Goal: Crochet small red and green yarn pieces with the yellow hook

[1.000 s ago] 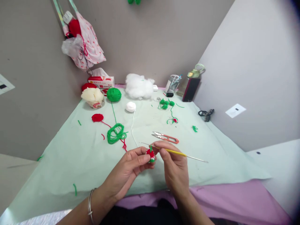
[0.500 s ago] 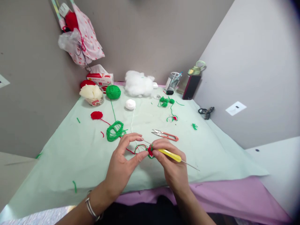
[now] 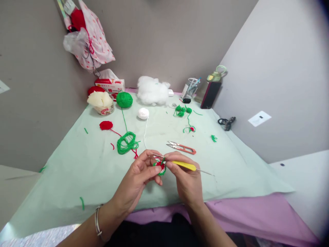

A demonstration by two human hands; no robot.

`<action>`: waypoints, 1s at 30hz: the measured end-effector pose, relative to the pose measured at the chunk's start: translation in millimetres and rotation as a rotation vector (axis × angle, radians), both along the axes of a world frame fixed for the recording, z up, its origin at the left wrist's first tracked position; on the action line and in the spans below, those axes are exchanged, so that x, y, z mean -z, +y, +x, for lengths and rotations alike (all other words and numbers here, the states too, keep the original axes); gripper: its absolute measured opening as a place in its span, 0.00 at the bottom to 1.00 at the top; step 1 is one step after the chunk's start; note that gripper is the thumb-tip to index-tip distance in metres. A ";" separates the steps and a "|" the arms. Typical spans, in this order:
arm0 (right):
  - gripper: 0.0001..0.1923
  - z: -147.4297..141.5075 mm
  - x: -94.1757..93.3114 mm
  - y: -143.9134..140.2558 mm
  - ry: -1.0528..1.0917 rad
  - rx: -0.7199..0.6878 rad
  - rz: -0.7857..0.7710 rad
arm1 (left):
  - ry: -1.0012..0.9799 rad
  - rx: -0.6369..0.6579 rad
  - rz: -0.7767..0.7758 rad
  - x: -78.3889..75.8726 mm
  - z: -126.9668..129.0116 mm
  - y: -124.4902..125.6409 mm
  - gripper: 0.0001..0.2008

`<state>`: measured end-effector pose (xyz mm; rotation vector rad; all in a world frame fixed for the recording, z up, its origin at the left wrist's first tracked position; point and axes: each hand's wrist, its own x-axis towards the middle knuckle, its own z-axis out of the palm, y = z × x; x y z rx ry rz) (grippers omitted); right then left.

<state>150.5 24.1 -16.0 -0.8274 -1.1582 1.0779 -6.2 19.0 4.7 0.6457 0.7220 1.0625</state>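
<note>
My left hand pinches a small round crochet piece, red in the middle with white and green round its edge. Between the fingers of my right hand is a crochet hook with a yellow handle and a metal tip at each end. The hook's left end lies over the crochet piece, close to my left index finger; a strand of green yarn shows there. Just beyond my hands lie thread snips with orange handles. A looped bundle of green yarn rests to the left.
At the back stand a green yarn ball, a white yarn ball, white stuffing and a tissue box. Small green crochet pieces lie right of centre. A phone leans against a bottle at the far right.
My left hand has closed in on the crochet piece, which now faces up and shows its red middle and rim. The hook has shifted slightly left with my right hand.
</note>
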 end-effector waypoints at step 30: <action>0.06 11.2 -1.0 -0.6 -0.191 -0.128 0.098 | 0.024 0.045 -0.058 2.7 -1.9 8.4 0.14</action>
